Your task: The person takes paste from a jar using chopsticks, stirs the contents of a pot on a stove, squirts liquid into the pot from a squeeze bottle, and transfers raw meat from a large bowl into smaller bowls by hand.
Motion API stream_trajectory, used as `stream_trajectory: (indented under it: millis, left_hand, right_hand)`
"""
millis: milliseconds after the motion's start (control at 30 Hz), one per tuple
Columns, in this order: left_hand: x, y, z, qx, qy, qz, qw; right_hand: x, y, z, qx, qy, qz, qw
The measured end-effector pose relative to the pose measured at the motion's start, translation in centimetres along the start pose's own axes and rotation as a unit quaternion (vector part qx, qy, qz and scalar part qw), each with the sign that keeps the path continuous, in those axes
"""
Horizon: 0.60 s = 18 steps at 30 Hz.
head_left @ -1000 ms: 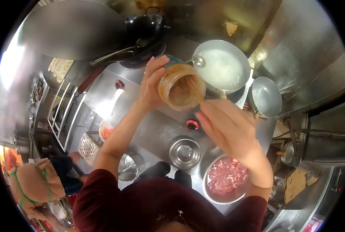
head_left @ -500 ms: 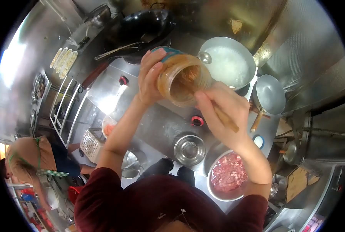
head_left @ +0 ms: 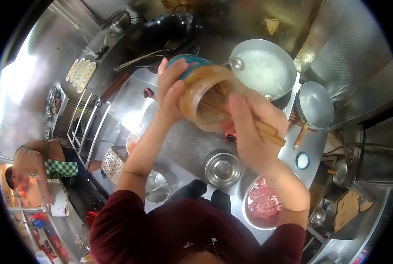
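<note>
My left hand (head_left: 172, 90) is wrapped round a large clear jar (head_left: 195, 90) with a blue-green label and brown paste smeared on its walls. The jar is tilted, its mouth turned towards me. In my right hand (head_left: 260, 125) is a pair of wooden chopsticks (head_left: 270, 133), with their far ends inside the jar. What their tips touch is hard to make out. Below the right forearm stands a bowl of raw sliced meat (head_left: 265, 200), partly hidden by the arm. A steel bowl (head_left: 223, 170) sits on the counter below the jar.
At the back are a black wok (head_left: 161, 37) and a pan of whitish liquid (head_left: 264, 72), with a ladle (head_left: 237, 64) at its rim. A smaller pan (head_left: 316, 105) and a blue-rimmed lid (head_left: 302, 161) lie right. A perforated basket (head_left: 113, 165) stands left; another person (head_left: 42, 163) bends beyond.
The chopsticks have shifted in the jar, and two separate ends now show beyond my right hand. The view has moved slightly. The other person's head and arm have come further into sight.
</note>
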<state>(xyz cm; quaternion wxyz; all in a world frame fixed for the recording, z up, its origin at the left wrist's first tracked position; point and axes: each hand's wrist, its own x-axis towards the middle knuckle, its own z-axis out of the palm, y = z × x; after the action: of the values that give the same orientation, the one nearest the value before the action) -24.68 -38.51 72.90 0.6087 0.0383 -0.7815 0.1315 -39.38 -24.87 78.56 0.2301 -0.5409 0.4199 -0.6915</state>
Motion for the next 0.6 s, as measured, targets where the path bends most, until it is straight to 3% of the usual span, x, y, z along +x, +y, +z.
stream_trajectory:
  millis: [67, 267, 367, 467, 533, 600]
  left_hand:
    - [-0.4, -0.2, -0.7, 0.022, -0.006, -0.012, 1.0]
    - [-1.2, -0.8, -2.3, 0.057, -0.006, -0.02, 0.998]
    - [-1.0, -0.5, -3.6, 0.064, -0.036, -0.06, 0.995]
    - [-2.7, -1.2, -5.1, 0.025, -0.052, -0.162, 0.985]
    - [-3.4, -1.9, -5.2, 0.02, -0.028, -0.152, 0.988]
    - [-3.2, -2.1, -4.5, 0.044, 0.003, -0.085, 0.995]
  right_hand:
    - [-0.7, 0.0, 0.9, 0.082, 0.033, 0.084, 0.993]
    - [-1.1, -0.4, 1.3, 0.125, 0.021, 0.116, 0.985]
    - [-1.4, -1.0, 0.4, 0.085, -0.046, 0.136, 0.986]
    - [-1.4, -1.0, -0.3, 0.099, -0.064, 0.126, 0.985]
    - [-1.6, -1.5, -0.3, 0.057, -0.058, 0.09, 0.993]
    - [-1.5, -1.8, -0.3, -0.026, -0.062, 0.036, 0.997]
